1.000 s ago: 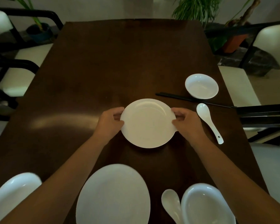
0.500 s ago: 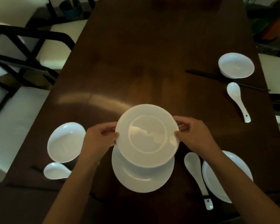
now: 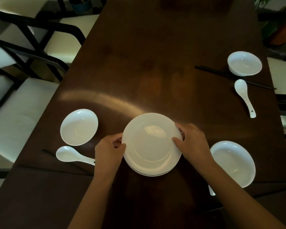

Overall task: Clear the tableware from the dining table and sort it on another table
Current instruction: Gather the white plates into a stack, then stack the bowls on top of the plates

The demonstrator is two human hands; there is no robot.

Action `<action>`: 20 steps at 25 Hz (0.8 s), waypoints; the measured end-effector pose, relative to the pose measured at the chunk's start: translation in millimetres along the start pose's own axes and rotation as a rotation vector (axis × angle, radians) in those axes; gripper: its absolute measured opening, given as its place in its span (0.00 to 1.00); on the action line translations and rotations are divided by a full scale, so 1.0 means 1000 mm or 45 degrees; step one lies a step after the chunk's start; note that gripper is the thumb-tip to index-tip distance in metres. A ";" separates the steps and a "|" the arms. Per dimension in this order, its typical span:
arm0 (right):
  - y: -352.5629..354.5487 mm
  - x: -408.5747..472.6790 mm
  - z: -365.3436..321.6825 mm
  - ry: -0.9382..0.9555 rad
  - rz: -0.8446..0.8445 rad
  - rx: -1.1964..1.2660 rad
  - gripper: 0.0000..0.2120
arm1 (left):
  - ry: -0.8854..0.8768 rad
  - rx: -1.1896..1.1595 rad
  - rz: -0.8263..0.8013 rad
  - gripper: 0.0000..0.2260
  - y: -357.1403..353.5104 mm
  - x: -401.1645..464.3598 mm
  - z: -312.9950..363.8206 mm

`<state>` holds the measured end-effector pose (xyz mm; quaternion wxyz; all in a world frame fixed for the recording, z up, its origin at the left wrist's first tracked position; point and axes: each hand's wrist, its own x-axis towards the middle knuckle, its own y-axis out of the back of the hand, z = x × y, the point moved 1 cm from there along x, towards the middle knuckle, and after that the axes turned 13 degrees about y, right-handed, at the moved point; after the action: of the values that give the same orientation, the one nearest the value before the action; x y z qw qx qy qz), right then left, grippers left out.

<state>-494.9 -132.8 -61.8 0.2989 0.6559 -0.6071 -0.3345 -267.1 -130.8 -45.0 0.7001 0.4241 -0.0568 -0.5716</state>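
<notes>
A white plate sits stacked on a second white plate, whose rim shows below it, near the front of the dark wooden table. My left hand pinches the top plate's left rim. My right hand grips its right rim, thumb on top. A white bowl and a white spoon lie to the left. Another bowl lies to the right, with a spoon tip showing beside my forearm. At the far right are a small bowl, a spoon and black chopsticks.
Black chopsticks lie partly under the left spoon. Chairs with white cushions and black frames line the left side. A chair seat is at the right. Potted plants stand at the far right corner.
Both hands carried the plate from mid-table toward me and lowered it onto the second plate. The view tilted down, so the nearer bowls and spoons are in view.
</notes>
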 end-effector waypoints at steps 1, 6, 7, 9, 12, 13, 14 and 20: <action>-0.003 -0.002 -0.001 -0.015 0.012 -0.011 0.22 | -0.027 0.019 0.027 0.13 0.000 -0.002 0.000; -0.011 -0.008 0.001 -0.028 0.067 -0.073 0.22 | -0.071 0.057 0.065 0.13 0.001 -0.004 0.000; -0.012 -0.008 0.001 -0.047 0.078 -0.057 0.21 | -0.069 0.051 0.060 0.13 0.001 -0.003 0.000; -0.013 -0.007 0.001 -0.069 0.089 -0.027 0.20 | -0.062 0.055 0.066 0.13 0.001 -0.001 -0.002; -0.011 -0.005 0.001 -0.051 0.046 -0.012 0.20 | -0.045 0.110 0.059 0.14 0.000 0.000 -0.008; -0.008 -0.004 0.002 -0.042 0.020 -0.016 0.20 | -0.040 0.092 0.034 0.14 -0.001 0.001 -0.009; -0.006 -0.003 0.001 -0.034 -0.004 -0.035 0.20 | -0.041 0.075 0.008 0.14 -0.001 0.001 -0.009; -0.007 0.019 -0.050 0.028 0.143 0.145 0.15 | -0.109 -0.095 0.145 0.10 0.035 0.008 -0.012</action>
<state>-450.3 -151.7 -38.8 0.2863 0.6404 -0.6576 -0.2749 -231.4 -131.9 -33.1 0.7437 0.3690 -0.0893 -0.5502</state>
